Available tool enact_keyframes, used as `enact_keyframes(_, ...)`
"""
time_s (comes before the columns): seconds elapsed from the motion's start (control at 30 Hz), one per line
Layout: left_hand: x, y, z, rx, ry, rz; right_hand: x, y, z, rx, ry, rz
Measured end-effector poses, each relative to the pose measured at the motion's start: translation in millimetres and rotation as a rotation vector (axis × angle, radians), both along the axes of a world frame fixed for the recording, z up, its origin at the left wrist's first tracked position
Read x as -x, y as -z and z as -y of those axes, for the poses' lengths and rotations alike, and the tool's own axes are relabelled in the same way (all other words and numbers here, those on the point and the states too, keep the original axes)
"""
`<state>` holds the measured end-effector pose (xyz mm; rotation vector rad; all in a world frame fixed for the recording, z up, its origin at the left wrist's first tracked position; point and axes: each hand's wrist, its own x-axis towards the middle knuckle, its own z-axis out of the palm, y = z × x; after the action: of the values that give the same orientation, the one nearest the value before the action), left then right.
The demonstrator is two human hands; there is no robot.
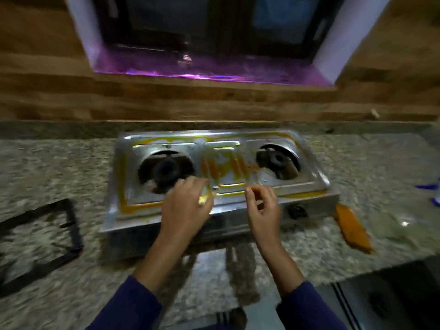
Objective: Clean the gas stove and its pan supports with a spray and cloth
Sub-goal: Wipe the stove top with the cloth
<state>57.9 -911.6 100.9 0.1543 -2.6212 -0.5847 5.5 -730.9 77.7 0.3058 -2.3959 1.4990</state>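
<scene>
A two-burner steel gas stove [307, 179] stands on the granite counter, its top smeared with orange-yellow stains around the middle panel and edges. Both burners [166, 171] are bare, with no pan supports on them. A black square pan support [71, 225] lies on the counter to the left. My left hand [184, 206] hovers over the stove's front edge, fingers curled, with a small pale yellow bit at the fingertips. My right hand [263, 206] is beside it, fingers curled loosely near the front edge; I cannot tell whether it holds anything. An orange cloth [352, 227] lies right of the stove.
The granite counter [47, 167] runs left and right, backed by a brown wood-look wall and a window sill lit purple. A blue and white object [434, 194] shows at the far right edge. A black stove knob [297, 211] sits on the front panel.
</scene>
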Motion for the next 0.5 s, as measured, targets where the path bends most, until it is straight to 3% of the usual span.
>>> enact_keyframes(0.27,70.2,59.0,-206.8,0.112,0.506,0.030,64.3,51.3,-242.4,-0.067,0.361,0.146)
enact_keyframes(0.5,72.5,95.6,-241.7,0.315,0.474,0.092,97.7,100.9,-341.5,-0.651,0.250,0.343)
